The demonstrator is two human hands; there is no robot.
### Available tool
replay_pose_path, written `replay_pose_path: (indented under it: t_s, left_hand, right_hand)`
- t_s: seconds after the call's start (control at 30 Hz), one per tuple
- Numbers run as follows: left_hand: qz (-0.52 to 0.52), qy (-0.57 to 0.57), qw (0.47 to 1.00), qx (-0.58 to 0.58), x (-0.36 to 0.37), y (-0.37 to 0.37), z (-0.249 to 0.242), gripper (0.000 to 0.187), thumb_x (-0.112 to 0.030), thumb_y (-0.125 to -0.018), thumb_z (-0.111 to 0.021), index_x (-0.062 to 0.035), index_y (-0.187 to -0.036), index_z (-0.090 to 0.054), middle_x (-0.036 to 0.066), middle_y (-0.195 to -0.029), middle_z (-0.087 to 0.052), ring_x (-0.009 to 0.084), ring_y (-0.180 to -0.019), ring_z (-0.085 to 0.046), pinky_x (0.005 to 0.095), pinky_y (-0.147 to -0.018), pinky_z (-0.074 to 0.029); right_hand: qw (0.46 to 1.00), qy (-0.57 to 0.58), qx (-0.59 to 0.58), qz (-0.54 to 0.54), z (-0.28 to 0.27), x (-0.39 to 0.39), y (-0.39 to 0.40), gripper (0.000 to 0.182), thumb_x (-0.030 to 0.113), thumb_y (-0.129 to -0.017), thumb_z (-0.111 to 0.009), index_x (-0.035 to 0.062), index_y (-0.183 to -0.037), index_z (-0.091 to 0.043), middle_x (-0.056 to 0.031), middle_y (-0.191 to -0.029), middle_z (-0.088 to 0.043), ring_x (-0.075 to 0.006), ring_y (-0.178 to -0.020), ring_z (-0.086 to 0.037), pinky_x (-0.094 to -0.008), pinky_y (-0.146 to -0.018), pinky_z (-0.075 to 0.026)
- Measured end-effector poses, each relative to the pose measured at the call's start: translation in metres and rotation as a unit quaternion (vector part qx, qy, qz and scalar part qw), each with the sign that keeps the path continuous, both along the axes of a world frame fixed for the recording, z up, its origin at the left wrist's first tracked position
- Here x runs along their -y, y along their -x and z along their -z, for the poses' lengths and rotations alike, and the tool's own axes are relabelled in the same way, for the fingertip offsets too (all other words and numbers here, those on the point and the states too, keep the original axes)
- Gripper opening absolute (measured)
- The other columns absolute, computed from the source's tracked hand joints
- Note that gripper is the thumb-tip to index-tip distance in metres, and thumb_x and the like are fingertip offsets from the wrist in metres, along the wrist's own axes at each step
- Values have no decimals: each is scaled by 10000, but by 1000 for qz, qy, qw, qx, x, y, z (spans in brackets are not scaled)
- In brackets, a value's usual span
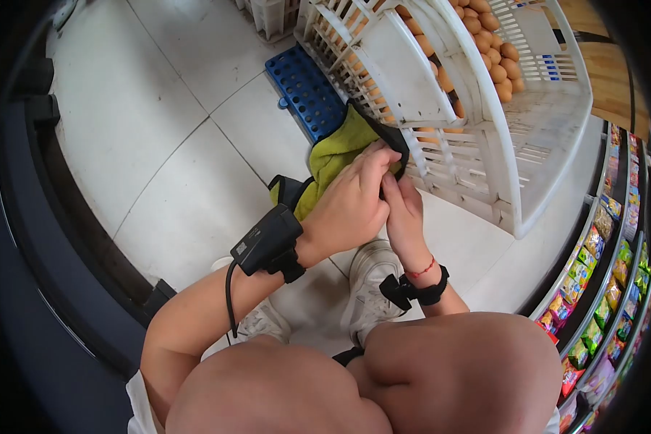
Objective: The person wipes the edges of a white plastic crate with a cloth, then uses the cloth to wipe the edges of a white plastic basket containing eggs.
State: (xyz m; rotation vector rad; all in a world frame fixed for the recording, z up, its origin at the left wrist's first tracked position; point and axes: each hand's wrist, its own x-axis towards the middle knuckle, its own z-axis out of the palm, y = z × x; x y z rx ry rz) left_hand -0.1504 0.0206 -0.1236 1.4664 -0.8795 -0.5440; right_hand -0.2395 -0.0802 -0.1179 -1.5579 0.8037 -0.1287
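Note:
A yellow-green cloth [338, 148] with a dark border hangs bunched up beside the white plastic crate [441, 79]. My left hand [356, 189] is closed over the cloth from above, and part of the fabric trails out to its left. Close against it, my right hand [406, 217] grips the cloth's dark-edged end, with its fingertips partly hidden. Both hands are near the crate's lower front corner. Brown eggs [490, 50] fill part of the crate.
A blue perforated plastic piece [307, 90] lies on the white tiled floor [173, 130] by the crate. Another white crate [271, 16] stands farther back. Shelves of packaged snacks [593, 267] line the right side. A dark cabinet [43, 289] stands at left.

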Motion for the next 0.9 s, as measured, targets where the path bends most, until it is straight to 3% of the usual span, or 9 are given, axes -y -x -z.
replay_pose_path:
  t_s: [0.07,0.17,0.27,0.37,0.6,0.8,0.87,0.9]
  left_hand:
    - [-25,-77,996,-35,0,2,1,541,91,-758,-449,79,-1283,-320,303,-1268,-474,432,-1188,-496,435,-1026,-402]
    - [-9,-54,998,5,-2,-1,9,531,97,-751,-448,77,-1270,-335,313,-1263,-472,440,-1185,-492,437,-1008,-409]
    - [-19,0,996,85,-2,-3,-10,524,96,-744,-446,75,-1258,-348,308,-1235,-489,444,-1163,-502,442,-988,-418]
    - [-17,-10,999,40,0,-1,-4,516,90,-740,-449,70,-1248,-362,293,-1210,-504,439,-1125,-518,445,-974,-423]
    - [-6,-43,998,36,-4,-6,13,485,73,-737,-459,69,-1217,-392,273,-1185,-514,421,-1075,-538,435,-951,-437]
    - [-25,-84,987,133,-2,-1,3,477,40,-711,-537,55,-1177,-439,257,-1156,-535,416,-1093,-519,453,-933,-428]
    - [-38,-72,965,249,-1,3,6,498,8,-688,-581,40,-1171,-466,235,-1154,-546,384,-1122,-502,449,-937,-418]
    - [-37,-72,965,249,-1,2,5,498,8,-688,-581,40,-1171,-466,235,-1154,-546,384,-1122,-502,449,-937,-418]
  right_hand:
    - [999,-5,-35,-11,12,5,4,274,229,-996,-471,15,-1136,-567,-48,-928,-604,-108,-843,-523,-263,-758,-431]
    - [997,16,-61,-34,17,8,4,268,225,-994,-475,10,-1118,-577,-30,-895,-592,-94,-823,-513,-249,-730,-424]
    - [999,-17,-31,21,-5,-1,-2,256,225,-992,-479,10,-1084,-584,-20,-871,-580,-81,-802,-495,-234,-707,-412]
    - [999,-25,18,28,-9,-1,0,253,225,-988,-489,4,-1059,-588,-11,-861,-577,-72,-788,-485,-227,-689,-407]
    - [994,-53,-80,44,12,-1,7,190,182,-964,-521,14,-1003,-601,2,-802,-566,-43,-749,-449,-210,-643,-379]
    - [995,-38,-22,95,14,-5,20,194,169,-958,-534,-12,-997,-593,-7,-853,-582,-61,-797,-473,-217,-692,-404]
    - [995,-34,-19,96,15,-6,24,199,168,-958,-535,-17,-1004,-592,-11,-867,-586,-68,-811,-480,-220,-711,-412]
    - [994,-35,-16,107,13,-7,25,205,168,-958,-536,-20,-1019,-591,-14,-877,-591,-71,-819,-486,-221,-725,-417]
